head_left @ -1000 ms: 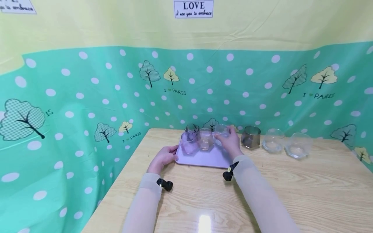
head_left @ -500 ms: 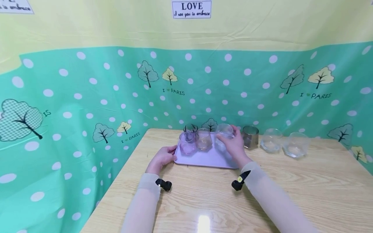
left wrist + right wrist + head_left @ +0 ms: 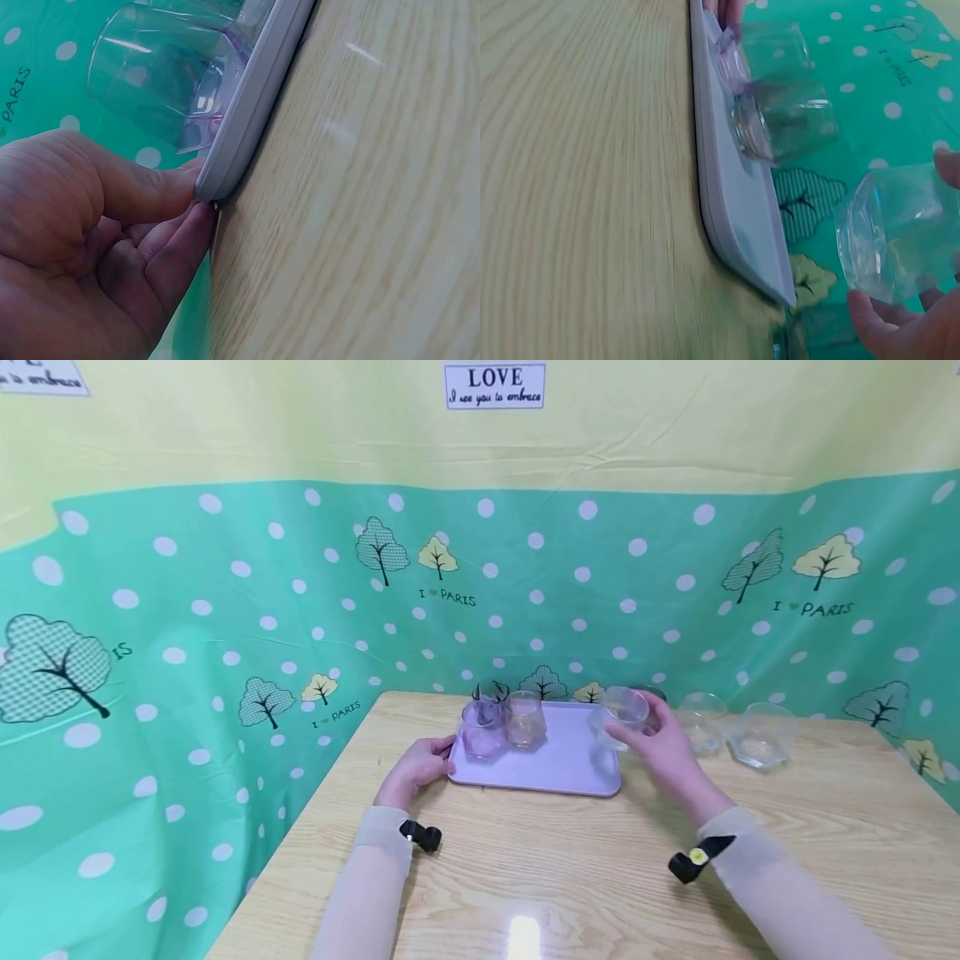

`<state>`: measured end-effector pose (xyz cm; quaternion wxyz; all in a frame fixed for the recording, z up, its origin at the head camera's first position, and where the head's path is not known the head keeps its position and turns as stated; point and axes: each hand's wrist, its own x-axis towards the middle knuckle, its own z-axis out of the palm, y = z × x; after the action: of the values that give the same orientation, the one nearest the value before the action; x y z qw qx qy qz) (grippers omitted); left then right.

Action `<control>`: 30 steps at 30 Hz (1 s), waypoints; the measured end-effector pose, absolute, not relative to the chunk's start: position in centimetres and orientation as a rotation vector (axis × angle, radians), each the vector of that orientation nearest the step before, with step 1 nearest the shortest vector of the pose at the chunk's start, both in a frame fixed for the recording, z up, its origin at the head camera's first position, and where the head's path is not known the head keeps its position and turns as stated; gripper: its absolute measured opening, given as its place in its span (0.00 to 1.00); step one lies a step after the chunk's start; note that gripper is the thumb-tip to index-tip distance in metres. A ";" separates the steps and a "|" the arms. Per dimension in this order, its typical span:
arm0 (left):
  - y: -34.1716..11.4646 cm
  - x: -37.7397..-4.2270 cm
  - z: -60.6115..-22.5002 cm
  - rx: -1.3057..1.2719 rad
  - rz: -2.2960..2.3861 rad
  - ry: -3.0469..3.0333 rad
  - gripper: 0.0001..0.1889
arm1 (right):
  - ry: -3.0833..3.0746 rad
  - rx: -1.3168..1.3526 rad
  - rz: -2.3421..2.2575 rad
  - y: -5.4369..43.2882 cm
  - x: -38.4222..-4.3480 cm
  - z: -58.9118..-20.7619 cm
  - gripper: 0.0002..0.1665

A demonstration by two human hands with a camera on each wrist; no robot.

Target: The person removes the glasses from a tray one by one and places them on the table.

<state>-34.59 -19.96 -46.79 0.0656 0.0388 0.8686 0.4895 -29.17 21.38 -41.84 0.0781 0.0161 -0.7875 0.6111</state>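
My left hand [image 3: 416, 768] pinches the left edge of a pale lilac tray [image 3: 562, 772]; in the left wrist view, thumb [image 3: 154, 191] on top, fingers under the rim. My right hand [image 3: 667, 752] grips a clear faceted glass [image 3: 621, 714], lifted over the tray's right end. In the right wrist view this glass [image 3: 904, 232] is apart from the tray [image 3: 712, 180]. A purple-tinted glass [image 3: 483, 742] and a light amber one [image 3: 525, 727] stand on the tray's left part. Another glass [image 3: 491, 693] shows behind them, partly hidden.
To the right, two clear glasses [image 3: 703, 731] stand on the wooden table [image 3: 525, 852]. A dark grey glass [image 3: 651, 693] is mostly hidden behind my right hand. A green dotted curtain [image 3: 570, 568] hangs along the table's back edge.
My right hand has carried the clear glass to the right, from beside the amber glass to the tray's right end. My left hand stays on the tray's edge.
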 end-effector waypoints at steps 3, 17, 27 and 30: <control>-19.9 -34.5 -46.7 0.119 1.472 2.619 0.37 | -2.396 0.069 1.779 23.5 -28.1 -41.5 0.61; -20.1 -34.6 -46.4 0.113 1.406 2.652 0.37 | -2.367 -0.008 1.697 32.2 -25.0 -41.2 0.51; -20.0 -34.7 -46.4 0.092 1.399 2.652 0.37 | -1.999 -0.008 1.988 38.3 -22.5 -40.4 0.38; -20.0 -34.7 -46.5 0.096 1.410 2.637 0.36 | -1.860 -0.011 2.051 39.4 -22.1 -40.6 0.35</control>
<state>-34.66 -20.04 -46.45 0.0749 0.0319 0.8790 0.4699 -22.13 39.43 -40.58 0.1855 -0.0038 -0.6601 0.7279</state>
